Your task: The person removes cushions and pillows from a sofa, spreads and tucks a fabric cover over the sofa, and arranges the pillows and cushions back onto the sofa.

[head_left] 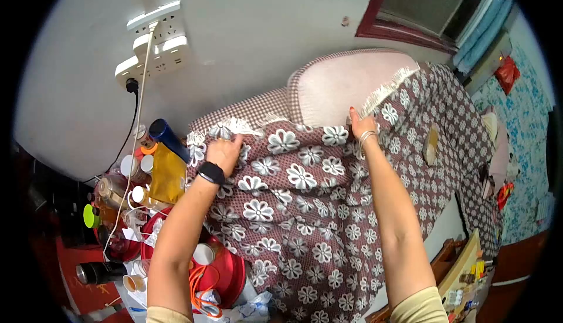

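A fringed sofa cover (302,176), brownish-red with white flowers, spreads in front of me and drapes down toward the front. My left hand (223,154), with a dark watch on the wrist, is closed on its upper edge near the left corner. Farther right, my right hand (363,126), bangles at the wrist, pinches the same edge beside the white fringe. Behind the cover, a pale pink cushion (346,85) with a checked border leans against the wall. Checked fabric (246,109) shows to the cushion's left.
Jars, a blue bottle (167,138), a gold pouch (166,174) and a red round container (231,273) crowd the left side. A power strip (155,59) hangs on the wall with trailing cords. A brush (431,146) lies on the cover at right. A wooden table (460,273) stands lower right.
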Demonstrator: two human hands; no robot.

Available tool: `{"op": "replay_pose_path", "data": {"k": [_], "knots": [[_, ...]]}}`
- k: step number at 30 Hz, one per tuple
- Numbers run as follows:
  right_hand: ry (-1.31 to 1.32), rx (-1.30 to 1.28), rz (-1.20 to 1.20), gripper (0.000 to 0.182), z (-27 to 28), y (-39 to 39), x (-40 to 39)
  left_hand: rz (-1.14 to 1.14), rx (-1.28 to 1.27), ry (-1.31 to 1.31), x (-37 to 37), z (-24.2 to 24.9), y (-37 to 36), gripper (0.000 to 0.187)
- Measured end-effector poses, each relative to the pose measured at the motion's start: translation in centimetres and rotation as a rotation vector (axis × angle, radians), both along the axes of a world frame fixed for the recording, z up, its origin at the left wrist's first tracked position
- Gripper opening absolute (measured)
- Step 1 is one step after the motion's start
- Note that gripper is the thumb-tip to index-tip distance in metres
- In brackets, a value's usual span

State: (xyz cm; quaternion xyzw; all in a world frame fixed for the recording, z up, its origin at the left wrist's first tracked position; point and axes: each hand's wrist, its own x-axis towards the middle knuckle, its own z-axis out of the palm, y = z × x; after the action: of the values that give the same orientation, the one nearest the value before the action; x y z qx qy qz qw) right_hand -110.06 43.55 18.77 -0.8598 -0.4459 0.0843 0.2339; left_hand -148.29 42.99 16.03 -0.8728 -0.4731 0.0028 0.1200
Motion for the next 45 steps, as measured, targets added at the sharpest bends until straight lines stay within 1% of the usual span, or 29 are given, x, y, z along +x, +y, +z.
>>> {"op": "replay_pose_path", "data": {"k": [2,4,5,7,8,9,11,13,15,16,17,18,19,20,22,23,25,27,31,33,35,37,38,39,41,42,43,44,45], "knots": [[0.087,0.036,-0.01,0.07,-5.6,3.6,1.9,0.021,-0.018,-0.088,0.3,1.3,-0.8,0.047],[0.174,0.085,-0.177,0.074,-6.3,2.2,1.1,-0.019,-0.029,-0.133,-0.4,0.0,0.2,0.05],[0.187,0.13,-0.275,0.072,-6.2,1.4,0.8,-0.032,-0.066,-0.148,-0.5,0.4,0.4,0.042],[0.276,0.046,-0.08,0.062,-8.7,1.0,5.6,-0.044,-0.136,-0.139,-0.6,0.6,1.1,0.028],[0.349,0.005,0.068,0.056,-8.3,0.8,7.4,-0.049,-0.141,-0.108,-0.7,0.1,1.3,0.012],[0.423,-0.041,0.21,0.05,-7.4,0.5,8.8,-0.056,-0.132,-0.035,-0.7,0.2,1.3,0.009],[-0.194,-0.52,0.296,0.034,-0.7,-0.1,10.1,-0.085,-0.135,-0.041,-0.9,1.9,1.1,0.009],[-0.6,-0.473,0.311,0.025,6.2,-1.7,10.5,-0.104,-0.065,-0.271,-1.3,5.0,0.8,0.004],[-0.446,-0.382,0.119,0.022,13.2,-0.8,11.4,-0.114,0.037,-0.428,-1.5,9.8,0.0,0.005],[-0.497,-0.152,0.176,0.02,16.7,-0.7,11.7,-0.073,0.117,-0.504,-1.7,11.3,0.0,0.009],[0.179,0.177,0.292,0.022,18.6,0.2,14.4,-0.03,0.198,-0.578,-2.0,12.6,0.1,0.012],[0.44,0.447,0.282,0.026,21.7,0.5,9.5,0.022,0.254,-0.646,-2.4,13.8,0.5,0.014],[0.523,0.418,0.322,0.027,23.4,1.8,12.8,0.071,0.277,-0.659,-2.9,14.9,1.0,0.015],[0.466,0.427,0.328,0.031,24.7,3.4,11.3,0.125,0.313,-0.665,-3.2,15.1,1.7,0.016],[0.747,0.651,0.414,0.027,24.9,7.7,9.1,0.234,0.391,-0.685,-4.2,15.3,3.6,0.017],[0.725,0.679,0.421,0.024,24.6,11.1,10.2,0.287,0.43,-0.697,-4.9,15.0,4.5,0.017],[0.69,0.783,0.249,0.016,24.8,13.5,1.3,0.39,0.407,-0.767,-5.8,14.1,6.1,0.027],[0.827,0.939,0.396,0.017,21.2,18.7,3.0,0.444,0.454,-0.793,-5.7,12.9,7.0,0.029],[1.096,1.006,0.302,0.022,12.5,22.7,-1.1,0.47,0.347,-0.962,-4.1,7.7,10.2,0.031],[0.998,0.911,0.395,0.041,6.8,24.2,-2.1,0.532,0.212,-1.039,-2.6,4.1,11.2,0.039],[0.554,0.627,0.285,0.059,3.3,24.7,-2.3,0.464,0.184,-1.106,-1.4,0.7,11.6,0.051],[0.093,0.498,0.371,0.068,1.5,23.1,-4.2,0.445,0.181,-0.694,-0.8,-1.6,11.0,0.062],[-0.123,0.438,0.328,0.075,1.0,23.3,-5.1,0.446,0.138,-0.639,-0.7,-1.1,11.0,0.059],[-0.087,0.236,0.429,0.074,3.4,21.4,-7.4,0.446,0.093,-0.59,-0.5,-0.5,11.0,0.057],[-0.254,0.058,0.358,0.083,3.1,22.3,-6.8,0.48,-0.041,-0.583,-0.5,-1.3,11.5,0.036],[-0.363,-0.011,0.327,0.078,2.6,22.7,-6.6,0.48,-0.06,-0.585,-0.5,-1.4,11.7,0.035],[-0.444,-0.314,0.321,0.075,3.5,23.4,-6.8,0.48,-0.078,-0.585,-0.6,-1.3,11.7,0.036],[-0.447,-0.391,0.281,0.073,3.5,24.0,-7.0,0.489,-0.021,-0.588,-0.6,-1.0,11.6,0.037],[-0.45,-0.463,0.243,0.072,3.5,24.5,-7.3,0.499,-0.214,-0.532,-0.7,-0.5,11.8,0.041]]}}
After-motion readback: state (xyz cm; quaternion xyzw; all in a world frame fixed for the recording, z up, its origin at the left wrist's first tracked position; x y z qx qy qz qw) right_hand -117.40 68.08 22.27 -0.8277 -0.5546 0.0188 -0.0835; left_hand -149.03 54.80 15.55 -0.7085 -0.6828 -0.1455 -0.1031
